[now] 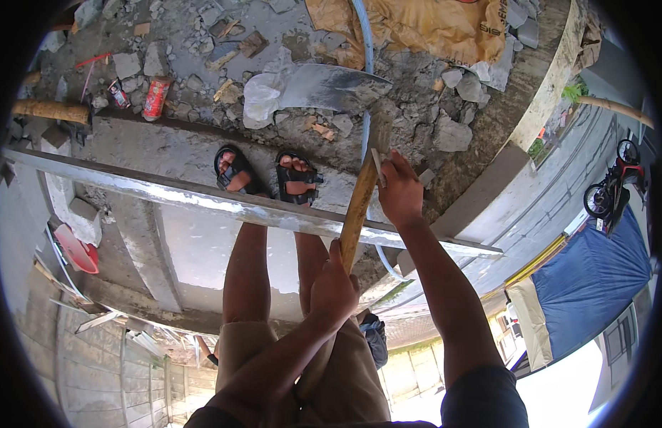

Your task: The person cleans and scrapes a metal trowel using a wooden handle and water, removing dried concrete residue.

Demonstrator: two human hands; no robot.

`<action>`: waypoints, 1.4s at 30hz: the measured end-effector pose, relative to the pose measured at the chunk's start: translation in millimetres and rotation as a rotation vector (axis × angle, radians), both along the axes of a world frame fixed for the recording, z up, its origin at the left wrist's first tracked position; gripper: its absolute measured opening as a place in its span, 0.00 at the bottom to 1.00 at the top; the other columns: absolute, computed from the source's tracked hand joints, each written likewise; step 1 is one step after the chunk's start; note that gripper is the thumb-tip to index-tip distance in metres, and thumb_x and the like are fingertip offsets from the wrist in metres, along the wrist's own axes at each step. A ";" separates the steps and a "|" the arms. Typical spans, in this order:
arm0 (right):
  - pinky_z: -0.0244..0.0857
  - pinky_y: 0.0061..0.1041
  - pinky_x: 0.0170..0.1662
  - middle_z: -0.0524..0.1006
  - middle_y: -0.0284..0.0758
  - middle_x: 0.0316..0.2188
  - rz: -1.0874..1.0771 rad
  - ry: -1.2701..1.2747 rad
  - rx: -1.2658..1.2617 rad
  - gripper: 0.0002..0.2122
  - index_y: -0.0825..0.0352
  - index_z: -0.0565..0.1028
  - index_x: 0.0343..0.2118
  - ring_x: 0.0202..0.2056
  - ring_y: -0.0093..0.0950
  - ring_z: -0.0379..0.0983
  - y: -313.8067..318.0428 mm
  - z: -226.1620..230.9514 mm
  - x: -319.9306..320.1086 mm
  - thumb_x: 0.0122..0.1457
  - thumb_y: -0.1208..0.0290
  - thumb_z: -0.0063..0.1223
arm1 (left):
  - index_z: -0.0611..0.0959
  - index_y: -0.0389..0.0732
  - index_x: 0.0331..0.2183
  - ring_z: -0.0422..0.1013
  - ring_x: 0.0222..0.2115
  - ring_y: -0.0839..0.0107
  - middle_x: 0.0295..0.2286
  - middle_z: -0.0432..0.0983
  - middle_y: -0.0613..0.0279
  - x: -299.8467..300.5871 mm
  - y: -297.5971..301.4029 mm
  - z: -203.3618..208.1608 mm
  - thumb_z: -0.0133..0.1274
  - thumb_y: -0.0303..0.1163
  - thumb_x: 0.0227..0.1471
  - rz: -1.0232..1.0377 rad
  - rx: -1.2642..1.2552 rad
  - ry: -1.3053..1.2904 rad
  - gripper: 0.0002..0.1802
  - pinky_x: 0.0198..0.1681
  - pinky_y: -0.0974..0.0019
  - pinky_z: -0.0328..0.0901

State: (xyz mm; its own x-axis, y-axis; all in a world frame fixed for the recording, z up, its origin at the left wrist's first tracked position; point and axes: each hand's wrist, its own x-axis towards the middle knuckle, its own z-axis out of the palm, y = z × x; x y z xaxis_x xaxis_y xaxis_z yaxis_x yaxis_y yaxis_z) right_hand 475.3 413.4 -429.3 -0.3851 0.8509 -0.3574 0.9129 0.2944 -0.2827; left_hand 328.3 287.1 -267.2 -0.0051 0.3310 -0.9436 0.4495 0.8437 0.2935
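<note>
A hoe runs across the middle of the view, its wooden handle [359, 203] slanting up to a wide grey, cement-smeared blade [324, 87] that rests among rubble. My left hand [334, 291] is closed round the lower end of the handle. Higher up, my right hand [401, 189] pinches a thin, flat grey piece [378, 165], whose edge lies against the handle near its cement-coated top. Whether that piece is metal or stone I cannot tell. My two sandalled feet [267, 175] stand on a concrete ledge left of the handle.
A long, pale-edged beam [181, 194] crosses in front of my shins. A blue hose [367, 43] runs past the blade. Broken concrete [452, 133], a brown cement sack [438, 28] and a red can [156, 98] lie beyond. A motorcycle [616, 178] and blue tarp [591, 282] are at right.
</note>
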 end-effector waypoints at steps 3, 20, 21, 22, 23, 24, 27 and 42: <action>0.71 0.36 0.54 0.80 0.46 0.44 0.156 0.011 -0.026 0.12 0.64 0.77 0.38 0.51 0.41 0.75 32.0 -5.4 2.0 0.48 0.79 0.58 | 0.53 0.33 0.62 0.77 0.29 0.44 0.31 0.75 0.37 1.7 6.3 2.6 0.54 0.27 0.51 0.007 0.027 -0.016 0.42 0.32 0.50 0.75; 0.72 0.36 0.54 0.80 0.36 0.41 0.200 0.008 -0.082 0.13 0.67 0.78 0.38 0.54 0.41 0.72 31.4 21.0 -5.0 0.46 0.78 0.59 | 0.70 0.30 0.44 0.75 0.17 0.62 0.19 0.75 0.53 -9.8 7.3 9.8 0.51 0.29 0.51 0.681 -0.488 -0.486 0.19 0.20 0.56 0.69; 0.72 0.36 0.54 0.80 0.36 0.41 0.207 0.005 -0.084 0.13 0.67 0.78 0.38 0.54 0.41 0.72 29.9 21.2 -5.7 0.46 0.78 0.59 | 0.69 0.30 0.43 0.74 0.16 0.61 0.20 0.74 0.52 -2.1 0.3 10.6 0.51 0.29 0.51 0.603 -0.364 -0.387 0.19 0.19 0.57 0.68; 0.71 0.36 0.52 0.81 0.36 0.40 0.097 -0.062 -0.177 0.13 0.66 0.78 0.37 0.51 0.41 0.72 29.8 24.3 -12.1 0.45 0.78 0.60 | 0.69 0.30 0.42 0.73 0.15 0.61 0.20 0.73 0.51 1.2 -0.1 11.8 0.52 0.29 0.50 0.521 -0.241 -0.289 0.18 0.18 0.58 0.68; 0.71 0.37 0.51 0.81 0.36 0.39 -0.015 -0.130 -0.269 0.12 0.66 0.78 0.36 0.48 0.40 0.73 29.8 25.8 -16.0 0.45 0.77 0.60 | 0.69 0.30 0.42 0.73 0.15 0.61 0.20 0.73 0.51 3.9 -0.4 12.7 0.52 0.29 0.50 0.524 -0.242 -0.291 0.18 0.18 0.58 0.68; 0.71 0.37 0.51 0.81 0.36 0.39 -0.013 -0.133 -0.269 0.12 0.66 0.78 0.36 0.48 0.40 0.73 29.7 21.4 -15.9 0.45 0.77 0.60 | 0.69 0.30 0.41 0.74 0.19 0.54 0.21 0.74 0.47 6.3 -0.6 13.8 0.53 0.29 0.49 0.457 -0.188 -0.241 0.19 0.23 0.54 0.70; 0.73 0.46 0.38 0.78 0.46 0.33 0.052 -0.149 -0.184 0.15 0.61 0.79 0.41 0.36 0.47 0.76 27.8 14.1 -12.9 0.47 0.73 0.63 | 0.70 0.30 0.40 0.76 0.27 0.43 0.24 0.75 0.40 9.5 2.2 16.2 0.54 0.30 0.48 0.392 -0.184 -0.212 0.19 0.33 0.47 0.71; 0.75 0.42 0.41 0.80 0.46 0.29 -0.072 -0.181 -0.209 0.07 0.67 0.77 0.33 0.39 0.49 0.76 -0.7 17.0 -28.2 0.51 0.74 0.57 | 0.67 0.30 0.42 0.77 0.28 0.40 0.25 0.77 0.37 13.7 -10.2 10.6 0.55 0.31 0.51 0.229 -0.090 -0.124 0.21 0.34 0.46 0.73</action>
